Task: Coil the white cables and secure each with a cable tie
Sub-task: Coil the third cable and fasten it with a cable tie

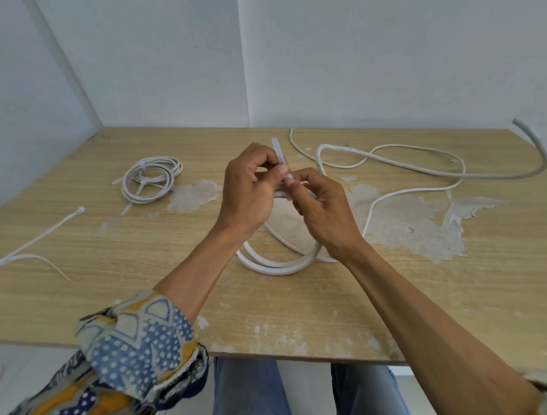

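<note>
Where the person's two bare hands meet above the middle of a worn wooden tabletop [418, 307], a white cable tie [279, 155] stands up between them. The left hand [247, 193] has its fingers curled together, pinching the tie's strap, whose free end sticks up toward the far wall. The right hand [319, 209] is pinched shut on the tie's head, just beside the left fingertips. Under both hands a coiled white cable [276, 264] rests on the tabletop, its near loops showing below the wrists. To the far left lies a finished coil [151, 178], already bound with ties. At the near left lie two loose cable ties [42, 238]. Across the far right a long uncoiled white cable [424, 170] snakes over the tabletop, one end lifting off the far right edge. A patterned sleeve [134, 342] covers the left forearm.
</note>
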